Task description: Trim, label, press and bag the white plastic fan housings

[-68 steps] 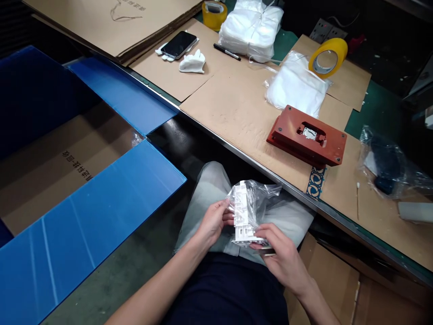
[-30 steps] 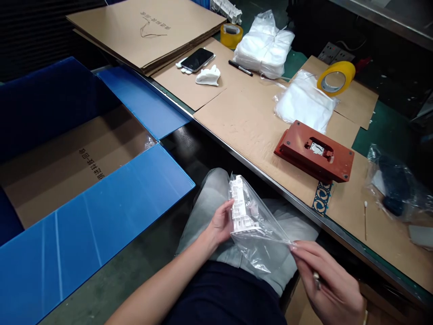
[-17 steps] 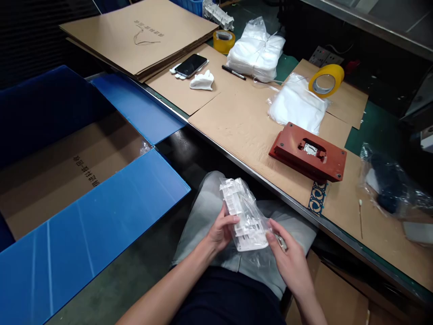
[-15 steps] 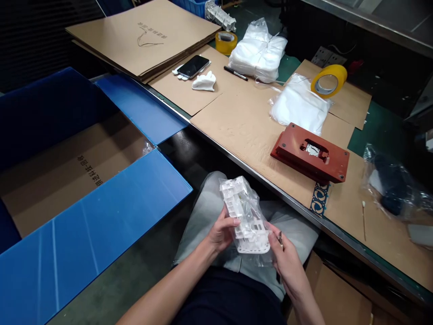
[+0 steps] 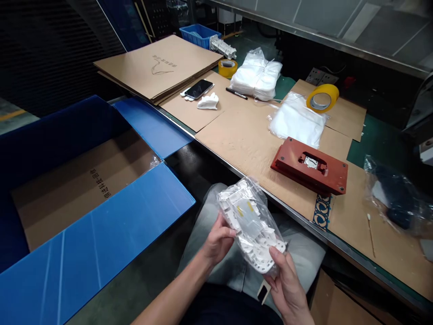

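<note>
Landmark: red fixture block [image 5: 309, 166]. Left of it: bare cardboard mat [image 5: 237, 135], open. Just behind: white bag stack [image 5: 296, 119], yellow tape roll [image 5: 322, 98]. Right: cotton swab [image 5: 371, 228], dark bagged item [image 5: 395, 198]. Front: table edge [image 5: 297, 214] bars way from left hand [image 5: 218, 239], right hand [image 5: 287, 289], both gripping bagged white part [image 5: 250, 225] below.

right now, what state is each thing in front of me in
bagged white part: wrapped in clear plastic, held in both hands
left hand: fingers closed on the part's left side
right hand: fingers gripping its near end
blue box: open, flaps spread, cardboard sheet inside
red fixture: lying flat on the table
phone: face up, screen dark
yellow tape roll: tilted, not flat
</note>
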Available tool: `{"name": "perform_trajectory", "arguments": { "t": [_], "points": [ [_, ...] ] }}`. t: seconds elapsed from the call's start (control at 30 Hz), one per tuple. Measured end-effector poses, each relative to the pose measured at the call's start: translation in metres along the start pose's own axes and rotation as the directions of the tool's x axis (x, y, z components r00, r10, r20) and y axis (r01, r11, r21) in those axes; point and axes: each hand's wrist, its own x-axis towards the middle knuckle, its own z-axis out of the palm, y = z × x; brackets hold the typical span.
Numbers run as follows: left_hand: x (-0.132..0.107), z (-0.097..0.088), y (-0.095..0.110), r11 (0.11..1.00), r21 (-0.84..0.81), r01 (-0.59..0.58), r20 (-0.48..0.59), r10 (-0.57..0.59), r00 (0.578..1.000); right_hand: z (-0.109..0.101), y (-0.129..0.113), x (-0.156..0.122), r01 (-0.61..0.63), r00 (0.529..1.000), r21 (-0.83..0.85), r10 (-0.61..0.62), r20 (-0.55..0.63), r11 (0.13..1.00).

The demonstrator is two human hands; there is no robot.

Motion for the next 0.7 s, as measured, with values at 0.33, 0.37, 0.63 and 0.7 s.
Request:
{"name": "perform_trajectory", "arguments": {
  "t": [0.33, 0.37, 0.63, 0.7],
  "points": [
    [-0.022, 0.027, 0.108, -0.569, 0.506, -0.647, 0.662, -0.224, 0.715, 0.012, -0.006, 0.021, 0.418, 0.881, -0.392, -0.26, 0.395, 0.82],
    [-0.021, 0.031, 0.116, -0.582, 0.474, -0.661, 0.652, -0.273, 0.708, 0.013, -0.003, 0.022, 0.463, 0.848, -0.38, -0.275, 0.453, 0.801],
    [-0.018, 0.007, 0.185, -0.476, 0.604, -0.639, 0.569, -0.303, 0.764, 0.044, -0.017, 0.03, 0.455, 0.8, -0.269, -0.258, 0.542, 0.849],
    [-0.008, -0.022, 0.214, -0.421, 0.769, -0.481, 0.496, -0.083, 0.864, 0.043, -0.023, 0.033, 0.431, 0.855, -0.326, -0.264, 0.447, 0.842]
  ]
}}
